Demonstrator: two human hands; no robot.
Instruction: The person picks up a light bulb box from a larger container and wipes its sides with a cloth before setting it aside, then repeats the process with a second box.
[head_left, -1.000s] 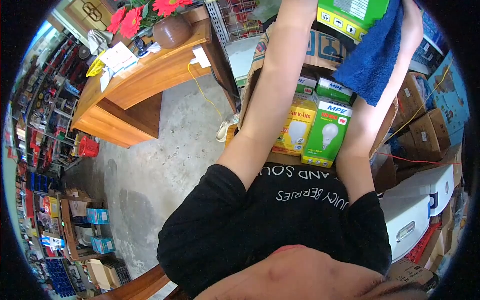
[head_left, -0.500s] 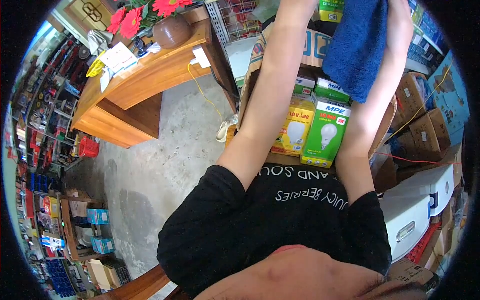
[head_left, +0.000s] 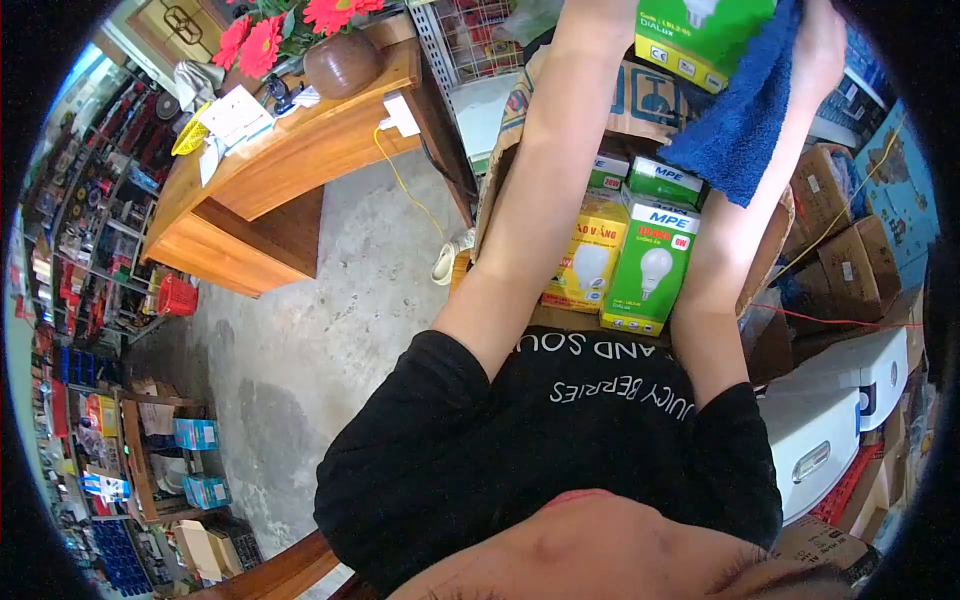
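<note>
Partly cropped, green-yellow box (head_left: pixel 690 45); right hand (head_left: pixel 820 50) gripping blue cloth (head_left: pixel 738 140); left hand unseen.

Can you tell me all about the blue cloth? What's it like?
The blue cloth is dark blue all over and looks soft and fluffy, like a towel. It's crumpled into folds, bunched at the right hand, and lies against that forearm. One floppy corner hangs down above the open cardboard box. It hides part of the green light bulb box, but I can't tell if they touch. Its top runs out of the picture.
</note>
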